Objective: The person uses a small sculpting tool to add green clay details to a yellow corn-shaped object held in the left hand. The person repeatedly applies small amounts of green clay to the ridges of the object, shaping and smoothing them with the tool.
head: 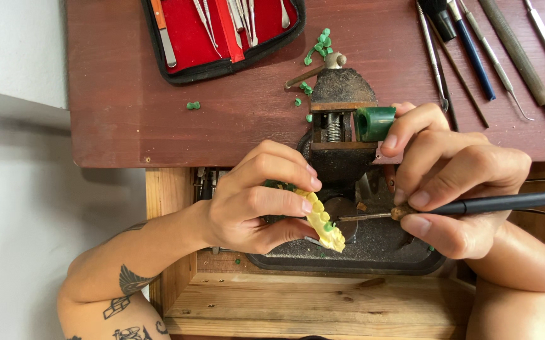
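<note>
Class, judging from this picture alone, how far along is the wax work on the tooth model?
Done: green wax scraps lie scattered on the table, so some wax has apparently been cut. In hand: the left hand holds the yellow tooth model, the right hand brings a tool tip to a green dab on it. Left: most teeth show no wax.

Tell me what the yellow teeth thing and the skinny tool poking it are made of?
The yellow teeth model in the left hand looks like matte plaster or resin: chalky, no shine. The tool in the right hand seems to have a grey metal tip and a black handle, maybe plastic or rubber.
</note>
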